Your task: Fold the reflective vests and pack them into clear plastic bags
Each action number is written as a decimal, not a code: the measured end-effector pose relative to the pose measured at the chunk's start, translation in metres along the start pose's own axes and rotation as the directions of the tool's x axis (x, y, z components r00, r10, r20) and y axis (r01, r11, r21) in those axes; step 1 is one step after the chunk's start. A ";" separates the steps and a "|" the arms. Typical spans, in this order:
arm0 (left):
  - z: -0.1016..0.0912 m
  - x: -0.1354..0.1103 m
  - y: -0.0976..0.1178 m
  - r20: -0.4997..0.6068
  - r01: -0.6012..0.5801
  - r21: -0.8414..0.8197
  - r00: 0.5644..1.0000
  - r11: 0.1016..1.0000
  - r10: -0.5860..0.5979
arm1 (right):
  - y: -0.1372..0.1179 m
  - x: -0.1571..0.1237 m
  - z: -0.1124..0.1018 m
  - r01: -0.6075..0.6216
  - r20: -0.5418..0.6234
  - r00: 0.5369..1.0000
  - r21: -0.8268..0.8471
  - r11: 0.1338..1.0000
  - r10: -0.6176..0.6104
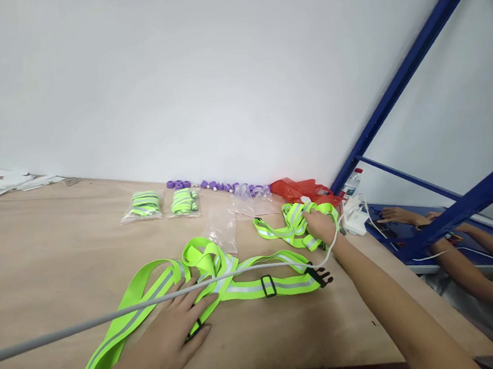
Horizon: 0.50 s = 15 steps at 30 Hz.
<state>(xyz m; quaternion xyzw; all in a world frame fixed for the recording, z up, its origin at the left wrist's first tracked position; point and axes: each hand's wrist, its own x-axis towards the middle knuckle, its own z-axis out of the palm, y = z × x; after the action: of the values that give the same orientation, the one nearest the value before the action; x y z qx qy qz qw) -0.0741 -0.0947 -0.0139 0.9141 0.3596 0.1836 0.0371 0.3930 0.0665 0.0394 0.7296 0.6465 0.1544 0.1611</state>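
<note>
A neon-yellow reflective strap [244, 293] lies spread in loops in front of me, with a black slider and a black side-release buckle prong [320, 274] at its right end. My left hand [177, 327] rests on the strap's middle, fingers stretched out and apart. Farther right is a second reflective strap [293, 219], bunched up. My right hand [320, 226] reaches onto this bunch with its fingers bent around part of it; some fingertips are hidden. A white cable [153, 303] crosses the view above the left hand and the near strap.
Two clear bags [146, 204] of folded straps lie on the wooden table [59, 245]. Behind are purple pieces [214, 185], flat plastic bags [221, 228] and a red bag [302, 188]. A bottle [352, 182], white adapter [355, 217] and blue frame [408, 50] stand right, beside another person's arms [462, 270].
</note>
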 end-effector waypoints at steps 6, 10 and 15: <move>-0.002 0.001 0.002 0.009 0.018 0.003 1.000 1.000 -0.018 | -0.002 0.002 0.005 -0.001 0.034 0.999 0.001 1.000 0.001; -0.002 0.001 0.002 0.009 0.005 0.011 1.000 1.000 -0.005 | -0.008 -0.003 0.004 -0.014 0.005 1.000 0.008 1.000 0.014; -0.003 -0.001 0.001 0.014 -0.011 0.025 1.000 1.000 0.010 | -0.002 -0.005 -0.006 -0.009 -0.055 0.998 0.077 0.997 0.013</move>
<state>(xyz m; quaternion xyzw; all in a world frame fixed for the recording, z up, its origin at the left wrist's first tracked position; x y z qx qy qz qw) -0.0752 -0.0960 -0.0111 0.9177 0.3569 0.1726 0.0271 0.3884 0.0617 0.0439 0.7342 0.6521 0.1505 0.1141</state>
